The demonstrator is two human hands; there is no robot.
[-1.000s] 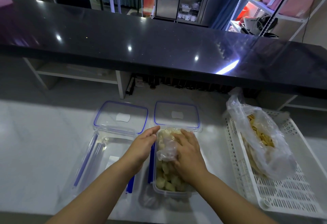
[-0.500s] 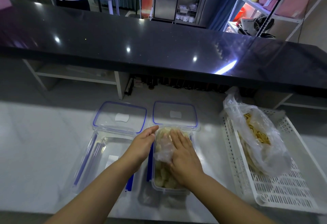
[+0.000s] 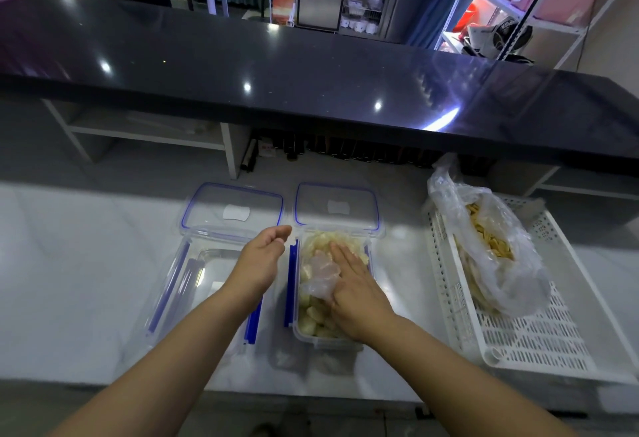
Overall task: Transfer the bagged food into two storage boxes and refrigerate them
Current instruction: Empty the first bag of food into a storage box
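Now levelling food [image 3: 313,319] in right storage box [image 3: 323,341].
Flat right hand [image 3: 352,284], fingers straight, presses food down, likely so lid [image 3: 337,206] closes; left hand [image 3: 262,257] loosely curled, empty, beside rim; second bag [image 3: 484,250] in tray [image 3: 539,336].

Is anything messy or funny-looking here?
Yes: a piece of crumpled clear plastic lies on the food inside the filled storage box, against the flat right hand. Nothing looks spilled.
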